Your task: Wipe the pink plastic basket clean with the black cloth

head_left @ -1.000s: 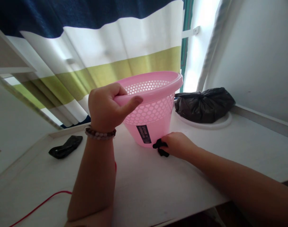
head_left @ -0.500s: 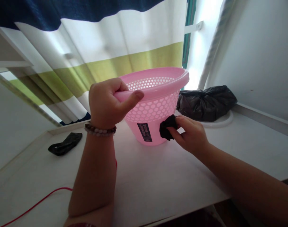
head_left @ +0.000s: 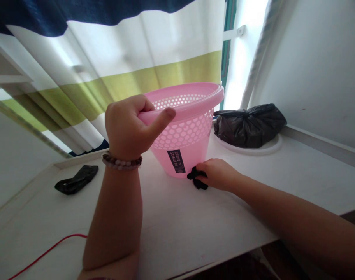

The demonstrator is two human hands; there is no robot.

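Observation:
A pink plastic garbage bin [head_left: 183,134] with a honeycomb of holes in its upper wall stands tilted slightly on the white table. My left hand [head_left: 132,126] is closed around the near left part of its rim, thumb on the outside. A dark printed label [head_left: 176,161] is stuck low on the bin's front. Low at the bin's right side, my right hand [head_left: 220,174] pinches a crumpled black cloth [head_left: 199,179] close against the base; whether the cloth touches the wall is hard to tell.
Behind the bin to the right, a tied black plastic bag [head_left: 250,126] sits on a round white lid-like disc [head_left: 271,147]. A folded black plastic piece [head_left: 76,179] lies at left, near a red cord [head_left: 49,251]. A striped curtain [head_left: 122,50] hangs behind the table [head_left: 171,225].
My right hand has moved down and left with the black cloth, from the bin's lower side to its base. My left hand keeps its hold on the rim. The view has shifted slightly.

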